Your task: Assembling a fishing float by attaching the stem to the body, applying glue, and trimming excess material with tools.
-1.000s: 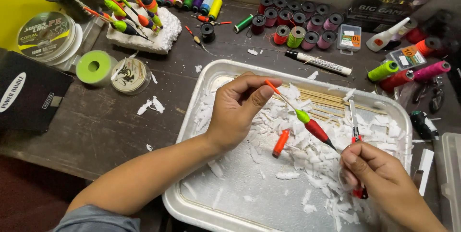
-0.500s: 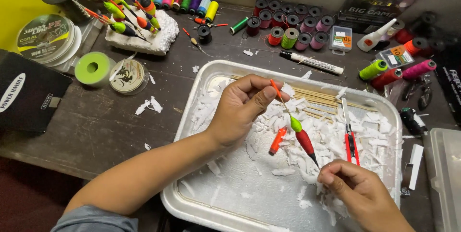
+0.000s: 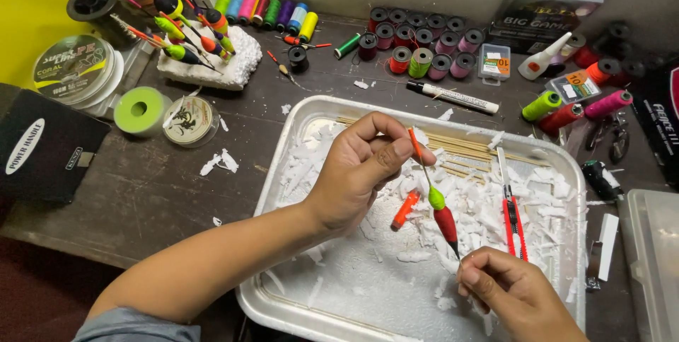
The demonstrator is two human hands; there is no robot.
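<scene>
Pinching one fishing float (image 3: pixel 438 207) — left hand (image 3: pixel 361 172) fingers high; right hand (image 3: pixel 506 289) fingers low

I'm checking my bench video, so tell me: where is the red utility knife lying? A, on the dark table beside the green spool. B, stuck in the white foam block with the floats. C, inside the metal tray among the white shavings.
C: the red utility knife lies inside the metal tray, on the white shavings, just right of the float both hands hold.

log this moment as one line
left hand: pinches fishing float top | right hand: pinches its lower tip | under: tray of white shavings
</scene>
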